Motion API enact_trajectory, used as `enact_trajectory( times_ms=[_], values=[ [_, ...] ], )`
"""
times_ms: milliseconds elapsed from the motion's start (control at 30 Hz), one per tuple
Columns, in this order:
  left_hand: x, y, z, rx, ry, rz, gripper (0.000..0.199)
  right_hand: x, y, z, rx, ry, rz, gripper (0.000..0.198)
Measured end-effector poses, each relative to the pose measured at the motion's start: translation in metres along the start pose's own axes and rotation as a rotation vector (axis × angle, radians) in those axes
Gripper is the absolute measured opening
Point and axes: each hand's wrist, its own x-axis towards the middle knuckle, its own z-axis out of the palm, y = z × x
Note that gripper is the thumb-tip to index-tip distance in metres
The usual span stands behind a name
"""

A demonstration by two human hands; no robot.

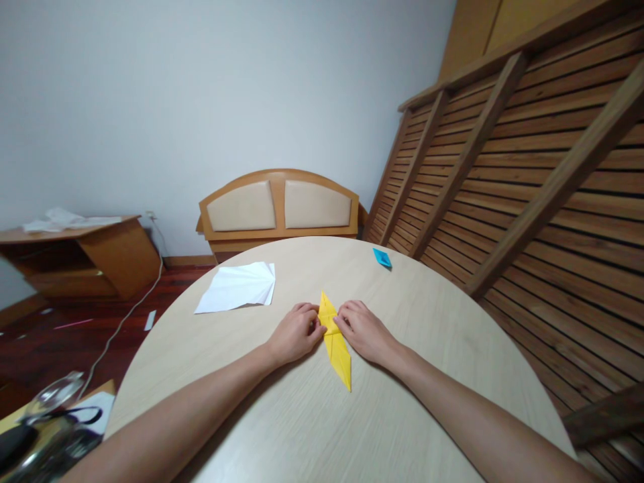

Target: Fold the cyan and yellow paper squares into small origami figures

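Note:
A folded piece of yellow paper, long and pointed at both ends with creases across it, lies on the round table between my hands. My left hand pinches its left edge near the middle, thumb on top and fingers curled. From the other side, my right hand grips the right edge at about the same height, its fingers bent. The fingertips hide parts of both edges. One point of the paper faces away from me, the other towards me.
On the pale wooden table lie a creased white sheet at the left and a small folded blue paper at the far right. A slatted wooden frame leans along the right side. A headboard stands behind the table.

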Motion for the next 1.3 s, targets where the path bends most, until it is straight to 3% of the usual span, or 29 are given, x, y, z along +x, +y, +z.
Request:
enact_trajectory(
  times_ms=[167, 300, 467, 633, 733, 867, 1133, 1300],
  values=[
    [0.001, 0.005, -0.003, 0.062, -0.021, 0.007, 0.019, 0.002, 0.002, 0.004, -0.057, 0.055, 0.084, 0.019],
    [-0.001, 0.006, -0.003, 0.099, -0.012, -0.023, 0.012, 0.002, 0.003, 0.003, -0.035, 0.074, 0.051, 0.007],
    [-0.004, 0.002, -0.001, 0.146, -0.03, 0.028, 0.03, 0.002, 0.005, -0.001, -0.005, 0.014, -0.062, 0.018],
    [-0.004, -0.003, 0.001, 0.248, -0.122, 0.116, 0.044, -0.005, 0.012, -0.002, -0.007, -0.163, -0.174, 0.041],
    [-0.005, -0.004, 0.002, 0.259, -0.206, 0.043, 0.052, -0.008, 0.014, -0.004, -0.007, -0.269, -0.167, 0.051],
    [-0.005, -0.003, 0.002, 0.28, -0.232, -0.026, 0.056, -0.007, 0.016, -0.007, -0.012, -0.302, -0.194, 0.049],
    [-0.004, 0.005, -0.006, 0.213, -0.1, 0.236, 0.041, 0.002, 0.02, -0.009, -0.06, -0.183, -0.295, 0.035],
    [-0.005, 0.003, -0.009, 0.16, -0.085, 0.297, 0.056, 0.004, 0.019, -0.012, -0.042, -0.152, -0.328, 0.035]
  ],
)
